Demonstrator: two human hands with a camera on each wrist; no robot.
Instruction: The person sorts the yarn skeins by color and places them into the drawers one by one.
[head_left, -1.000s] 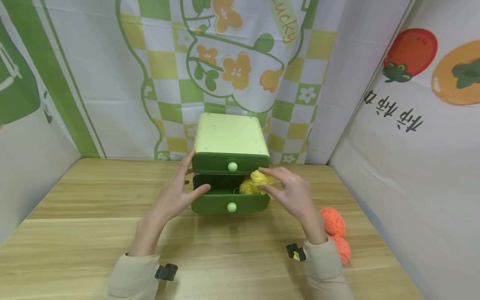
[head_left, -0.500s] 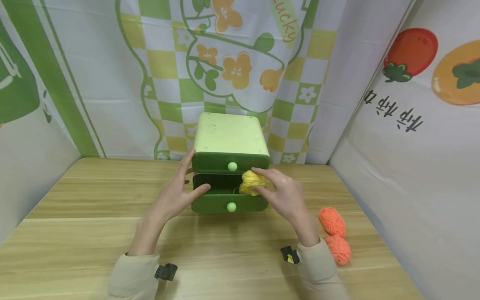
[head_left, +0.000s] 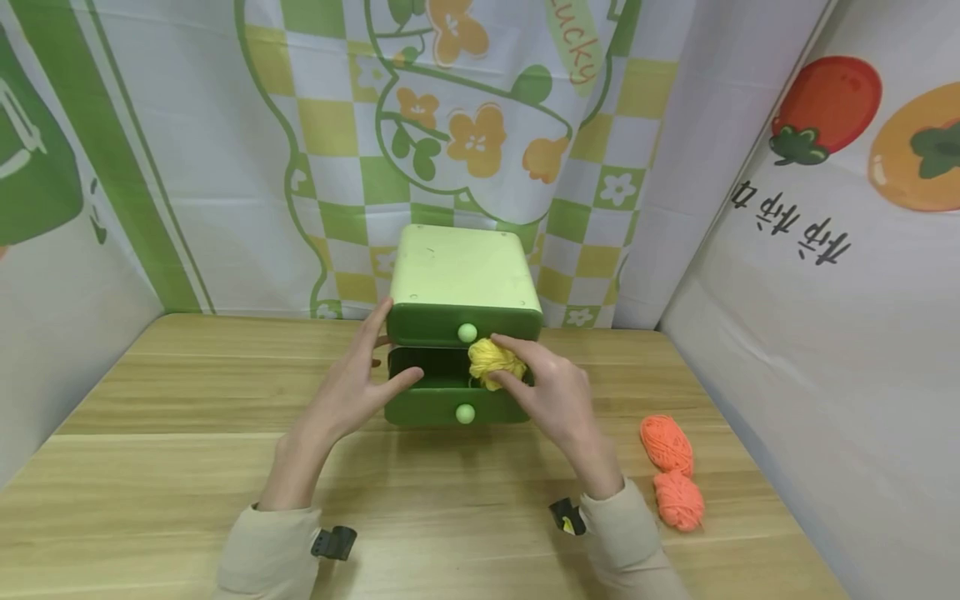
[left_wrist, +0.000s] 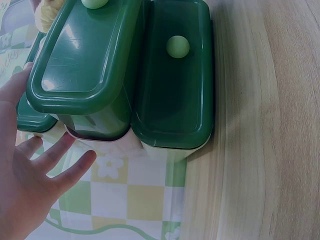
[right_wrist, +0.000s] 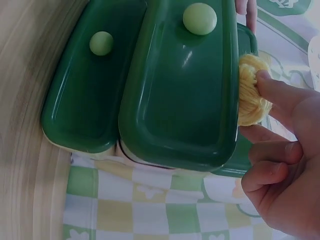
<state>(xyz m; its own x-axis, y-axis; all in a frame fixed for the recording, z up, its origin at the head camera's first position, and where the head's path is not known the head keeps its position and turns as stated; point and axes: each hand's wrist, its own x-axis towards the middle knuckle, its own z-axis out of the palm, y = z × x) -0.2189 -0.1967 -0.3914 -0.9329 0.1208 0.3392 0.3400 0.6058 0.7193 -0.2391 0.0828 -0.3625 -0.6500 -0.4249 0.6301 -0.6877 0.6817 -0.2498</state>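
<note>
A light green cabinet (head_left: 465, 267) has dark green drawers with round knobs. Its middle drawer (head_left: 427, 407) is pulled out; the top one is closed. Over the right part of that opening, the right hand (head_left: 555, 400) pinches yellow yarn (head_left: 491, 362) between thumb and fingers. In the right wrist view the yarn (right_wrist: 250, 97) is beside the drawer front (right_wrist: 185, 100), its other fingers curled below. The left hand (head_left: 337, 392) is at the cabinet's left side, fingertips by its edge, thumb extended near the drawer. The left wrist view shows that hand (left_wrist: 30, 185) with spread fingers.
Two orange yarn balls (head_left: 667, 446) lie on the wooden table (head_left: 187, 400) right of the right forearm. A closed bottom drawer (right_wrist: 85, 100) shows below the pulled-out one in the wrist views. Behind the cabinet hangs a checked, flowered cloth (head_left: 330, 129).
The right hand has moved left along the pulled-out drawer with the yellow yarn, now nearer the knobs. The left hand has kept its place by the cabinet.
</note>
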